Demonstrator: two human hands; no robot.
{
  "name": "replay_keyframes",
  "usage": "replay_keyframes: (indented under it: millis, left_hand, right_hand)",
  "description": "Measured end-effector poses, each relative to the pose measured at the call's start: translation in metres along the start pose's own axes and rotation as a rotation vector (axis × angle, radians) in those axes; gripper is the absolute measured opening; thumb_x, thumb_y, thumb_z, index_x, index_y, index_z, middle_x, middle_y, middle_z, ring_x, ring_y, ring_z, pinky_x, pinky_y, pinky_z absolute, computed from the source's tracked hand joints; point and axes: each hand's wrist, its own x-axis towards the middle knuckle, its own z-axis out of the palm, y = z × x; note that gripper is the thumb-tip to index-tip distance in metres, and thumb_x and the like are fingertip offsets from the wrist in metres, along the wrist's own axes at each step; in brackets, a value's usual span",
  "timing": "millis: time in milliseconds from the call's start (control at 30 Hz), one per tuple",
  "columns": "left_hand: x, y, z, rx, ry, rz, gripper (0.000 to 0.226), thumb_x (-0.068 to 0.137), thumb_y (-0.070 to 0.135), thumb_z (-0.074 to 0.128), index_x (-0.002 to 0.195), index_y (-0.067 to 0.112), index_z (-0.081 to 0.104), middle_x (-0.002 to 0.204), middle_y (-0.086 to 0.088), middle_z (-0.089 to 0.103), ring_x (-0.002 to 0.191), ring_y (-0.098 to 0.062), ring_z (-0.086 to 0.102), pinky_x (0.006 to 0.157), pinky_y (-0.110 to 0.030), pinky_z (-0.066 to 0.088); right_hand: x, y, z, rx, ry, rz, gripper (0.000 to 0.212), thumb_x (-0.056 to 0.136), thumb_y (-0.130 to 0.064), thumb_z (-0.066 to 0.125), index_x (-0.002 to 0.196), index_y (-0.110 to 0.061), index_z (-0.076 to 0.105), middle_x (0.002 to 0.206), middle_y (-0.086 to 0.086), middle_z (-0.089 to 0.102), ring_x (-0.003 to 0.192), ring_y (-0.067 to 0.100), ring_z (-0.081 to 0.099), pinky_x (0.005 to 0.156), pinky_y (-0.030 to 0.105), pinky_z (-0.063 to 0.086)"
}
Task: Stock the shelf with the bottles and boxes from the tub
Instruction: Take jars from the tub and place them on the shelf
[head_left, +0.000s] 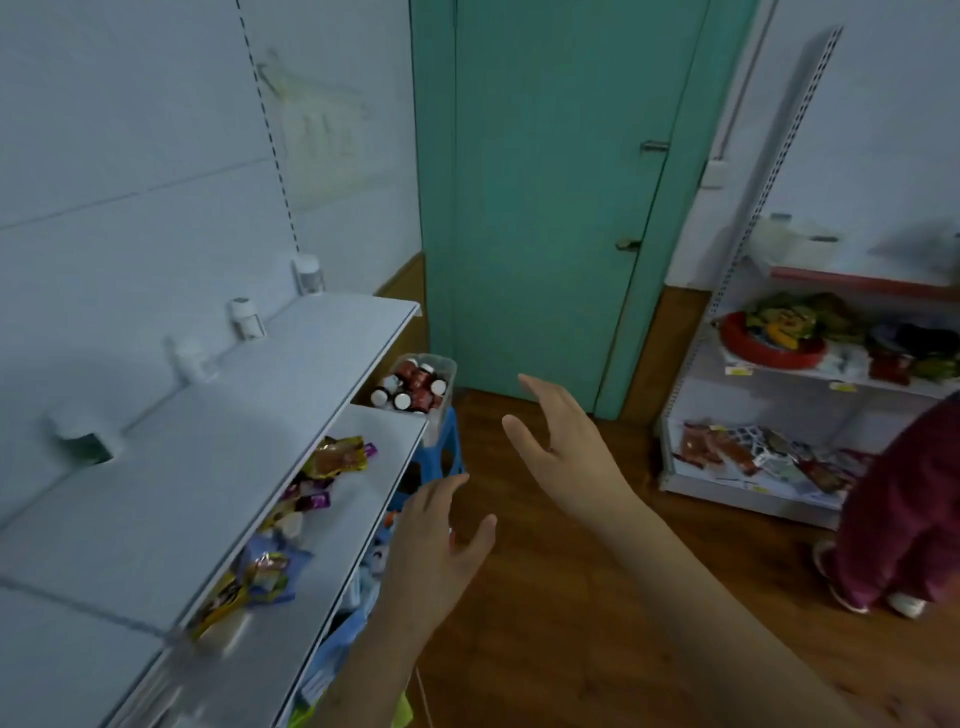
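Beyond both hands' spread, empty fingers, the tub holds bottles.

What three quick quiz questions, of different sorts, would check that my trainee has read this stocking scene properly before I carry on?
1. True or false: the left hand is holding a bottle.
2. Where does the tub of bottles stand? A) on the top shelf B) on the blue stool C) on the floor by the door
3. Fill in: the white bottles already on the top shelf stand along its ____ edge, against the wall.

Key
1. False: both it and the right hand are open and hold nothing.
2. B
3. back
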Motion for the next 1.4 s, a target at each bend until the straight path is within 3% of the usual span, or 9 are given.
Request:
replay_keyframes:
  millis: [67,167,433,667,800,967,1067,1167,1400]
  left_hand:
    - [0.045,-0.009,0.001,0.001,-0.014,-0.003,0.065,0.086,0.064,0.05,0.143,0.035,0.037,0.137,0.013,0.041,0.122,0.0,0.037,0.103,-0.028,0.042]
    - [0.11,-0.022,0.001,-0.016,-0.041,0.003,0.073,0.079,0.078,0.039,0.141,0.038,0.036,0.136,0.007,0.046,0.121,-0.008,0.046,0.098,-0.037,0.051]
    - [0.247,-0.046,0.032,0.002,-0.09,-0.001,0.063,0.089,0.058,0.052,0.144,0.03,0.039,0.142,0.007,0.045,0.129,-0.008,0.039,0.107,-0.029,0.038]
    - [0.348,-0.081,0.077,-0.002,-0.118,-0.071,0.065,0.086,0.063,0.053,0.142,0.031,0.041,0.137,0.007,0.046,0.127,-0.011,0.043,0.105,-0.038,0.043]
    - [0.423,-0.103,0.109,0.012,-0.105,-0.116,0.068,0.082,0.07,0.049,0.137,0.03,0.046,0.132,0.008,0.05,0.119,-0.007,0.048,0.099,-0.033,0.047]
    - [0.525,-0.113,0.14,0.013,-0.034,-0.269,0.052,0.089,0.044,0.064,0.133,0.02,0.049,0.119,0.005,0.051,0.108,-0.01,0.05,0.092,-0.03,0.049]
    - [0.576,-0.123,0.153,0.051,-0.057,-0.331,0.05,0.089,0.048,0.061,0.132,0.024,0.049,0.118,0.006,0.052,0.106,-0.008,0.051,0.088,-0.024,0.047]
    - [0.617,-0.141,0.161,0.069,-0.04,-0.428,0.049,0.088,0.051,0.061,0.13,0.031,0.047,0.117,0.014,0.049,0.108,-0.003,0.049,0.086,-0.016,0.039]
    - [0.676,-0.205,0.176,0.007,0.059,-0.678,0.053,0.09,0.042,0.065,0.136,0.025,0.045,0.123,0.013,0.039,0.118,-0.007,0.044,0.095,-0.021,0.036]
  right_hand:
    - [0.046,0.008,0.003,-0.01,-0.001,0.012,0.06,0.1,-0.051,0.044,0.152,-0.026,0.029,0.154,-0.007,0.036,0.14,0.008,0.033,0.108,0.022,0.029]
    - [0.11,0.02,0.006,0.012,0.001,0.054,0.059,0.1,-0.051,0.043,0.152,-0.027,0.029,0.153,-0.008,0.036,0.14,0.007,0.033,0.107,0.021,0.03]
    - [0.22,0.088,0.019,0.026,0.014,0.141,0.061,0.099,-0.054,0.042,0.151,-0.024,0.032,0.152,-0.007,0.039,0.139,0.007,0.034,0.109,0.026,0.033]
    - [0.33,0.162,0.043,0.086,-0.01,0.142,0.059,0.1,-0.049,0.043,0.15,-0.02,0.035,0.149,-0.006,0.043,0.138,0.008,0.036,0.113,0.028,0.032]
    - [0.416,0.213,0.059,0.12,-0.036,0.087,0.058,0.1,-0.046,0.045,0.149,-0.018,0.037,0.147,-0.004,0.045,0.136,0.008,0.038,0.11,0.026,0.033]
    - [0.537,0.27,0.076,0.182,-0.13,0.018,0.055,0.1,-0.045,0.046,0.149,-0.019,0.037,0.146,-0.003,0.045,0.135,0.01,0.04,0.11,0.026,0.033]
    - [0.604,0.295,0.088,0.212,-0.199,-0.023,0.056,0.1,-0.047,0.045,0.149,-0.019,0.037,0.147,-0.001,0.045,0.135,0.012,0.041,0.112,0.03,0.034]
    - [0.665,0.311,0.11,0.239,-0.251,-0.063,0.055,0.1,-0.045,0.045,0.148,-0.018,0.039,0.146,-0.002,0.046,0.133,0.009,0.042,0.107,0.022,0.031]
    - [0.761,0.318,0.197,0.285,-0.45,-0.164,0.055,0.1,-0.046,0.047,0.148,-0.02,0.038,0.148,-0.004,0.043,0.133,0.007,0.041,0.112,0.031,0.036]
